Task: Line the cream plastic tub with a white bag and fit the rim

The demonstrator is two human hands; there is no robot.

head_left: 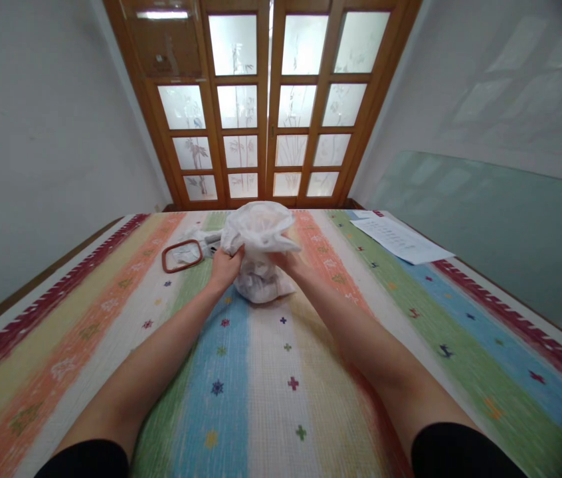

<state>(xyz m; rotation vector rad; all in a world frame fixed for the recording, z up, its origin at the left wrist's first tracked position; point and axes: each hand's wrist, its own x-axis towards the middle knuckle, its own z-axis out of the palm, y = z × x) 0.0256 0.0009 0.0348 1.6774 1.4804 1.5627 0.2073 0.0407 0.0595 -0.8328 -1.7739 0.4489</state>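
A white plastic bag (262,279) stands on the striped tablecloth, its open mouth spread wide at the top and its lower part bulging. My left hand (227,264) grips the left side of the bag's rim, thumb on the near side. On the right side, my right hand (285,259) is at the rim, with its fingers partly covered by a fold of plastic, so its exact grip is hidden. What lies inside the bag cannot be made out. Just left of my left hand is a reddish-brown rounded frame (182,256).
Beside the frame lies some crumpled clear and grey wrapping (210,243). Printed paper sheets (400,239) rest at the right of the striped tablecloth (271,411). A pale green glass panel (485,232) leans along the right wall, and wooden glazed doors (268,99) stand beyond the table.
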